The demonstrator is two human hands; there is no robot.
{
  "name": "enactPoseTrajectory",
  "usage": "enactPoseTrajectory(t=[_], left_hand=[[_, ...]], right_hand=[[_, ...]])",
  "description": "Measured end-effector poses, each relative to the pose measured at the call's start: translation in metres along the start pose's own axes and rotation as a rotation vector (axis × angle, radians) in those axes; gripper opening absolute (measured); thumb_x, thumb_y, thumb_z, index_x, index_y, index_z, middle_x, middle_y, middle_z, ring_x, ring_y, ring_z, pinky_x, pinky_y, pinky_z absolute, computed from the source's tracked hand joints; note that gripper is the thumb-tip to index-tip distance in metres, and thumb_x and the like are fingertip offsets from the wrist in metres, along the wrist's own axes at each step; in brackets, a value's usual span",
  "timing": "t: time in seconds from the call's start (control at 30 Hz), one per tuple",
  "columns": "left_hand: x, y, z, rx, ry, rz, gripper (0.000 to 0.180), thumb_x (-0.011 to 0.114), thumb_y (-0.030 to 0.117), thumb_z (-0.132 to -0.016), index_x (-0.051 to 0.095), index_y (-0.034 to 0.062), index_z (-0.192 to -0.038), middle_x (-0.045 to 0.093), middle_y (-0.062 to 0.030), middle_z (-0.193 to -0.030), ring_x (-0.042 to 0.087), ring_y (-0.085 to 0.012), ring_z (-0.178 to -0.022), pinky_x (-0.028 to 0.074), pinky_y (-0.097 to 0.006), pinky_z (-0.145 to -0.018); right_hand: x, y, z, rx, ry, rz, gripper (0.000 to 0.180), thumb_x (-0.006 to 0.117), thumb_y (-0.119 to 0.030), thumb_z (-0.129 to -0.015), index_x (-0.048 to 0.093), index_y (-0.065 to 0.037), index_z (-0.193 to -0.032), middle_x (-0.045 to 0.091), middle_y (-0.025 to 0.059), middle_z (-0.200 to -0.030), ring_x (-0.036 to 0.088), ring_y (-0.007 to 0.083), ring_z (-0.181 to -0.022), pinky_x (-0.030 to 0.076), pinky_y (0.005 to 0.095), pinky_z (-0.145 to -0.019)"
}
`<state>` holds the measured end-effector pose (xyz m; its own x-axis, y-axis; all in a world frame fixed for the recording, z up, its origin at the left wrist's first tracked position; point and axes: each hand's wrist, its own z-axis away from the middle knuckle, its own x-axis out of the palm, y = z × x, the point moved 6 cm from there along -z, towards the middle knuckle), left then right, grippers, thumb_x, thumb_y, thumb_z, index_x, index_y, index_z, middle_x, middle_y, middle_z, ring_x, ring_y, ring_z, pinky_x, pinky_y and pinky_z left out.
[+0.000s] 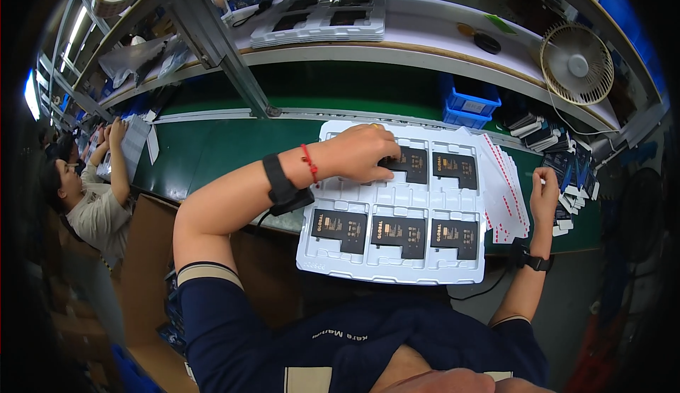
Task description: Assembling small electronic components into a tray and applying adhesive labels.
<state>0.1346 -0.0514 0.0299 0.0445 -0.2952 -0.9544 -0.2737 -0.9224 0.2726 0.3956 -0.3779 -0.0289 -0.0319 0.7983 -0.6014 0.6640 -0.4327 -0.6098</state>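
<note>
A white moulded plastic tray (397,274) lies in front of me with flat black phone batteries in its pockets. My left hand (363,153) reaches over its far left part, hiding the pocket below. Thumb and fingers are bent around the left edge of the far middle battery (413,165). One more battery (455,170) sits in the far right pocket, and the near row holds three, among them the near middle battery (399,234). Right of the tray, my right hand (544,193) is raised beside white label sheets (506,193), its fingers curled closed; anything inside them is hidden.
Small boxes (567,163) are heaped right of the sheets. Blue bins (469,102) stand at the back under a shelf (425,56). Stacked trays (319,17) and a fan (577,63) are on the shelf. Another person (95,194) works at the left; a further one is behind the shelf.
</note>
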Motion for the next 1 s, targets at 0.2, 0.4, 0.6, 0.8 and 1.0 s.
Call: enactPoseTrajectory(t=[0.2, 0.4, 0.6, 0.8, 1.0], left_hand=[[0.011, 0.004, -0.014, 0.000, 0.068, -0.119, 0.024, 0.072, 0.020, -0.076, 0.065, 0.0051, -0.094, 0.061, -0.0123, -0.087, 0.064, -0.0314, -0.086, 0.052, -0.042, -0.073], [0.010, 0.017, -0.014, 0.115, 0.165, -0.294, 0.015, 0.068, 0.018, -0.074, 0.063, 0.0067, -0.083, 0.061, -0.0078, -0.076, 0.064, -0.0280, -0.064, 0.051, -0.039, -0.054], [-0.011, 0.009, 0.002, 0.031, 0.415, -0.297, 0.011, 0.069, 0.016, -0.077, 0.063, 0.0066, -0.075, 0.063, -0.0063, -0.068, 0.064, -0.0265, -0.059, 0.051, -0.037, -0.052], [-0.018, 0.000, 0.009, -0.050, 0.483, -0.247, 0.009, 0.070, 0.014, -0.079, 0.065, 0.0066, -0.076, 0.065, -0.0073, -0.071, 0.064, -0.0269, -0.061, 0.051, -0.038, -0.053], [-0.016, -0.006, 0.009, -0.062, 0.479, -0.182, 0.008, 0.068, 0.013, -0.080, 0.065, 0.0062, -0.078, 0.065, -0.0080, -0.071, 0.064, -0.0281, -0.062, 0.051, -0.038, -0.056]], right_hand=[[0.017, -0.102, -0.020, -0.071, -0.129, -0.410, 0.003, 0.057, 0.000, -0.092, 0.060, 0.001, -0.092, 0.062, 0.0029, -0.085, 0.058, 0.0096, -0.076, 0.045, 0.0223, -0.066], [0.063, -0.172, -0.032, -0.023, -0.462, -0.684, 0.005, 0.060, 0.002, -0.090, 0.061, 0.000, -0.095, 0.064, 0.0038, -0.084, 0.060, 0.0073, -0.078, 0.046, 0.0207, -0.067], [0.119, -0.234, -0.033, -0.070, -0.669, -0.697, 0.024, 0.061, 0.001, -0.089, 0.054, -0.001, -0.111, 0.060, 0.0017, -0.083, 0.056, 0.0068, -0.076, 0.045, 0.0211, -0.067], [0.163, -0.250, -0.031, -0.106, -0.795, -0.547, 0.026, 0.061, 0.000, -0.087, 0.054, 0.000, -0.112, 0.062, 0.0060, -0.083, 0.058, 0.0121, -0.073, 0.047, 0.0277, -0.067], [0.181, -0.251, -0.030, -0.131, -0.833, -0.512, 0.024, 0.061, -0.001, -0.086, 0.055, 0.001, -0.109, 0.063, 0.0080, -0.080, 0.059, 0.0146, -0.073, 0.048, 0.0302, -0.066]])
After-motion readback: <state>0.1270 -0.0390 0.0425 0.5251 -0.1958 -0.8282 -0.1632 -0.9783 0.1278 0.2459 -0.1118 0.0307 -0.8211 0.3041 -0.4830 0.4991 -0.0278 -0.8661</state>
